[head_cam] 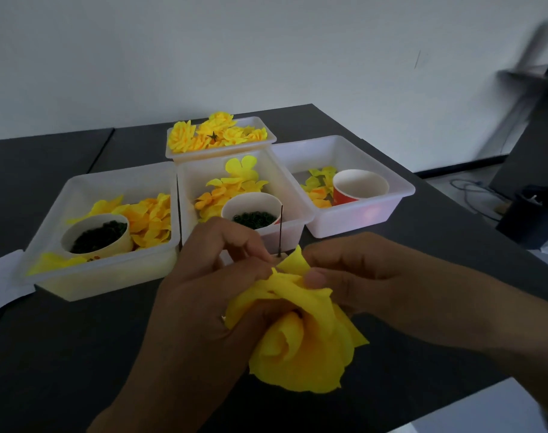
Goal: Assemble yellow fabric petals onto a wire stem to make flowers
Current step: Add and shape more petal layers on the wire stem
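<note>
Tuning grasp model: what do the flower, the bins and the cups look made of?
Flower: thin matte fabric, judging by soft folds and curled edges.
Bins: translucent white plastic, smooth, contents glow through the walls.
Cups: probably paper, matte white inside, thin rolled rim, red outside.

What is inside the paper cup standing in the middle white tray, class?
The paper cup in the middle tray holds a heap of small dark green ring-like pieces. Only the top layer shows; the cup's depth and bottom are hidden beneath them.
</note>
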